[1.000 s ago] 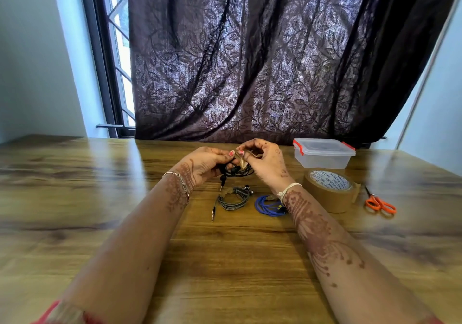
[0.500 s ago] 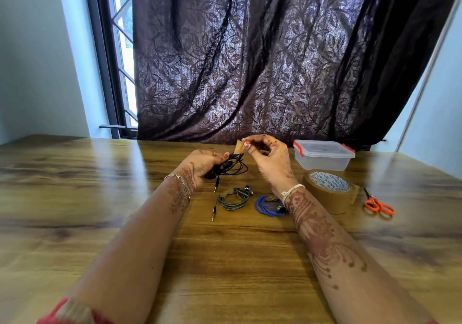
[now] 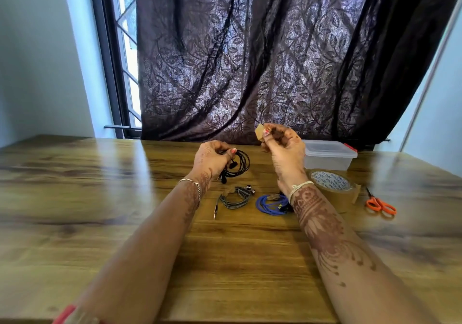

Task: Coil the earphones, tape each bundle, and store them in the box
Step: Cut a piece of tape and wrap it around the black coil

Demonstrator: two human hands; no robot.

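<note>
Wooden table (image 3: 100, 198) holds a lidded clear box (image 3: 327, 158) at the far right, with a brown tape roll (image 3: 332, 191) just before it. Both forearms reach forward, hands raised: the left hand (image 3: 212, 161) curls round a black earphone coil (image 3: 240, 163), above a grey coil (image 3: 236, 198) and a blue coil (image 3: 268, 203) lying on the table. The right hand (image 3: 282, 153), higher, pinches a small tape piece (image 3: 260, 132) between thumb and fingertip.

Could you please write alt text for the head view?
The left hand holds coiled black earphones; the right hand pinches a tape strip. Nearby lie a grey bundle, a blue bundle, a tape roll, scissors and a box.
</note>
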